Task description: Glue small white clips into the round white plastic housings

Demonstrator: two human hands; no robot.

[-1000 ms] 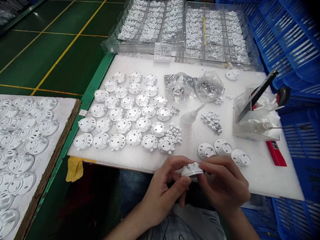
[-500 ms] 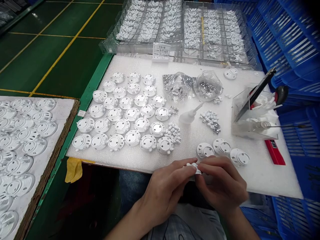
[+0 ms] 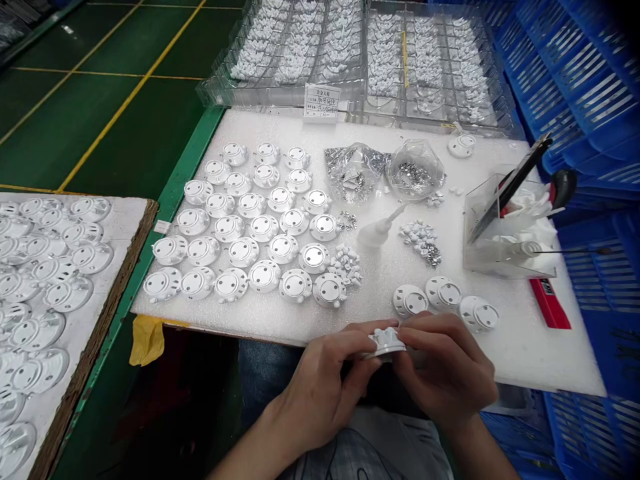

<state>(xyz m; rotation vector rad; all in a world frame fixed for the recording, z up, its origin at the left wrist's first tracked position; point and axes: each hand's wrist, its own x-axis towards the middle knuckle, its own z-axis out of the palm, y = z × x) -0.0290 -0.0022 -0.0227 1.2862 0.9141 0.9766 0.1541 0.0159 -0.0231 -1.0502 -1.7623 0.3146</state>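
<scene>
Between both hands, at the table's front edge, is a round white plastic part (image 3: 388, 343) with small raised pieces on top. My left hand (image 3: 327, 370) pinches its left side with thumb and fingers. On the right side, my right hand (image 3: 445, 367) grips the same part, its fingertips close to the raised pieces. Just beyond my right hand lie three similar white discs (image 3: 410, 301) with dark slots. To the left stand several rows of finished-looking round white parts (image 3: 265, 275), each with dark dots, beside a pile of small white pieces (image 3: 345, 265).
A squeeze bottle (image 3: 375, 233) stands mid-table, near bags of small metal bits (image 3: 413, 175). A clear box of tools (image 3: 500, 260) and a red box (image 3: 550, 304) are at right. Clear trays (image 3: 385, 107) line the back; blue crates (image 3: 590, 267) border the right.
My left fingers have shifted off the top of the white part, so more of it shows. It now sits flatter, with its rim visible. Both hands still hold it.
</scene>
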